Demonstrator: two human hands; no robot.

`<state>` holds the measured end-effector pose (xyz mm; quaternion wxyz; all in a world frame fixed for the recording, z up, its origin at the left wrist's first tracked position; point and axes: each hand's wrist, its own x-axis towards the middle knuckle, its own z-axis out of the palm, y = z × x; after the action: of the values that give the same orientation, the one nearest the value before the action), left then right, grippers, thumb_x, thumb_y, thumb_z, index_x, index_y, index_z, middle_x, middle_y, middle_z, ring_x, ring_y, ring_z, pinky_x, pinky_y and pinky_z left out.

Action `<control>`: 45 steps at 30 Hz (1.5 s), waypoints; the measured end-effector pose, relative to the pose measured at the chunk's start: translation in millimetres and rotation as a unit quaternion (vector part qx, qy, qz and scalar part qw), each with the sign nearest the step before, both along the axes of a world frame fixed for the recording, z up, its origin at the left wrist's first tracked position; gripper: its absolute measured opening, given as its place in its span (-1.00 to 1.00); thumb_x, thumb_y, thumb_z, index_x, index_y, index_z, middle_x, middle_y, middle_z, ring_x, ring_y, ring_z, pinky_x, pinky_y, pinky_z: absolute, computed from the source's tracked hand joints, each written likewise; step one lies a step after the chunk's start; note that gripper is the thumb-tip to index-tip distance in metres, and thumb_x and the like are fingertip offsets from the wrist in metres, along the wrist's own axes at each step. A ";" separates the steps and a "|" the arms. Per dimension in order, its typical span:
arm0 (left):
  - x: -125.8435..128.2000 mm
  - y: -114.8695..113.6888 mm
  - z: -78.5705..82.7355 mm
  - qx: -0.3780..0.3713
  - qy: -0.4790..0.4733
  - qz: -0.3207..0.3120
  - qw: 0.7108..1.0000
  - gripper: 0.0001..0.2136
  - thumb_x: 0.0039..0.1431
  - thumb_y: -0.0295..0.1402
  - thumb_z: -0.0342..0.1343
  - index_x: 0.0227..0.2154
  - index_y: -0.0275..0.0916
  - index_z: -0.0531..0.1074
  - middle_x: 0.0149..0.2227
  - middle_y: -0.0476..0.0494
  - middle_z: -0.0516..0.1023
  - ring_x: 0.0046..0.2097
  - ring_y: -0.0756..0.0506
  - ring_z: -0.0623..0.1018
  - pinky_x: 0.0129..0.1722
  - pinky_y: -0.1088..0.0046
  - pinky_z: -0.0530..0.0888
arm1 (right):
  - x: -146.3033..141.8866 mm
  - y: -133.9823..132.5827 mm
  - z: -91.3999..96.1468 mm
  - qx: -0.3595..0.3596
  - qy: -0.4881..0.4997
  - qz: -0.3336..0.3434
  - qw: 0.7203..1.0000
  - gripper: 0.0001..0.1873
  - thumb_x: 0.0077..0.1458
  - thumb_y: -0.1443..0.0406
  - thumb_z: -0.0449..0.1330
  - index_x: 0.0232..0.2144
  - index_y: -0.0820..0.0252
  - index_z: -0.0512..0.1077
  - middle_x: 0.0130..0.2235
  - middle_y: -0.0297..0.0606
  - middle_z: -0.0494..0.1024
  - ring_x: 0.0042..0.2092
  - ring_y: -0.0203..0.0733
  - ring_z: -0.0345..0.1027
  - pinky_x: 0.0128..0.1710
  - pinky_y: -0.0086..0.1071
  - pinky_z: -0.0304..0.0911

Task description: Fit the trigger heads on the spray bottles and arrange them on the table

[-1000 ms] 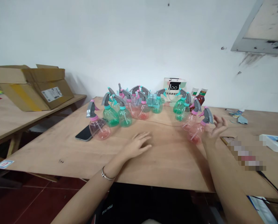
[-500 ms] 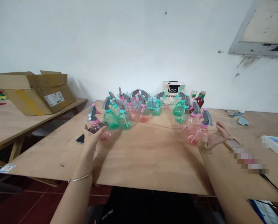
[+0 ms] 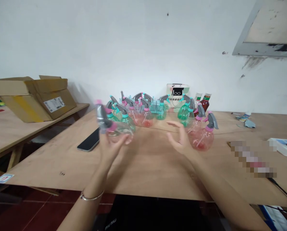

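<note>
Light-brown wooden table (image 3: pixel 145 179), white wall (image 3: pixel 105 45) behind. Left hand (image 3: pixel 108 147) grips clear pink-tinted plastic spray bottle (image 3: pixel 121 133), grey trigger head (image 3: pixel 102 117), pink collar (image 3: pixel 112 127), tilted, motion-blurred, over table's left half. Right hand (image 3: pixel 180 142) empty, fingers spread, near translucent pink spray bottles (image 3: pixel 203 141). Black rectangular phone (image 3: pixel 89 141) near table's left edge.

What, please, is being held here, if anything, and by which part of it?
The left hand holds a tilted, pink-collared spray bottle by its body, near the neck; blur obscures exact finger placement. The right hand holds nothing.
</note>
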<state>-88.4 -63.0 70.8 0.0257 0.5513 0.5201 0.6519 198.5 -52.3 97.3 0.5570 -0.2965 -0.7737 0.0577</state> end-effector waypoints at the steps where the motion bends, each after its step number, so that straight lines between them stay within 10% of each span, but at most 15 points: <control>1: 15.6 -2.2 3.4 -0.012 0.051 -0.023 0.998 -0.41 -0.08 0.05 0.29 -0.06 -0.19 0.33 -0.13 -0.17 0.44 -0.07 -0.23 0.49 -0.02 0.13 0.44 | -9.5 2.8 3.6 -0.056 -0.011 0.038 0.998 -0.44 0.12 0.19 0.18 0.16 0.02 0.16 0.17 -0.09 0.33 0.20 -0.01 0.23 0.21 0.02 0.16; 7: 85.2 -0.5 7.4 -0.088 0.252 -0.057 0.962 -0.30 -0.07 0.19 0.21 0.05 -0.13 0.30 -0.09 -0.22 0.43 -0.02 -0.29 0.44 0.00 0.11 0.36 | -53.9 28.7 23.7 -0.179 0.103 0.200 0.958 -0.01 -0.13 -0.04 0.35 0.26 -0.06 -0.02 0.36 -0.14 0.01 0.37 0.00 -0.10 0.32 -0.03 -0.02; 13: 98.4 8.7 1.4 -0.121 0.255 -0.151 0.947 -0.26 -0.03 0.25 0.11 0.10 -0.14 0.26 0.04 -0.25 0.42 0.08 -0.33 0.39 0.13 0.02 0.25 | -58.5 39.4 24.6 -0.138 0.204 0.161 0.956 -0.41 -0.15 0.07 0.37 -0.08 0.03 0.27 0.04 -0.14 0.38 0.11 -0.05 0.30 0.22 -0.05 0.14; 18: 68.0 42.0 -14.2 -0.143 0.141 -0.313 0.928 -0.44 0.34 0.07 -0.36 0.14 -0.21 0.23 0.09 -0.24 0.43 0.09 -0.19 0.44 0.11 0.17 0.36 | -39.1 44.3 24.4 -0.220 0.269 0.131 0.928 -0.54 -0.09 0.07 0.28 -0.10 0.00 0.37 -0.08 -0.29 0.51 0.02 -0.12 0.39 0.08 -0.17 0.27; 31: 54.1 71.2 -61.0 -0.329 0.446 -0.233 0.799 -0.23 0.25 0.20 -0.29 0.34 -0.24 -0.02 0.40 -0.27 -0.14 0.41 -0.24 -0.19 0.32 -0.03 -0.23 | -20.4 36.0 10.9 -0.402 0.365 0.306 0.782 -0.64 -0.06 0.04 0.10 -0.32 0.16 0.45 -0.41 -0.20 0.56 -0.16 -0.01 0.48 -0.13 -0.15 0.42; 45: 48.6 79.3 -67.9 -0.326 0.453 -0.233 0.796 -0.23 0.22 0.23 -0.31 0.35 -0.16 -0.04 0.40 -0.19 -0.17 0.41 -0.20 -0.16 0.34 0.03 -0.22 | -27.7 18.3 11.3 -0.436 0.305 0.415 0.738 -0.78 -0.12 0.13 0.13 -0.46 0.14 0.31 -0.47 -0.22 0.50 -0.14 0.02 0.47 -0.08 -0.06 0.39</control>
<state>-39.8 16.3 2.9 0.1165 0.8470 0.5101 0.0940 170.8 -34.0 108.5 0.4938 -0.1234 -0.4992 0.7012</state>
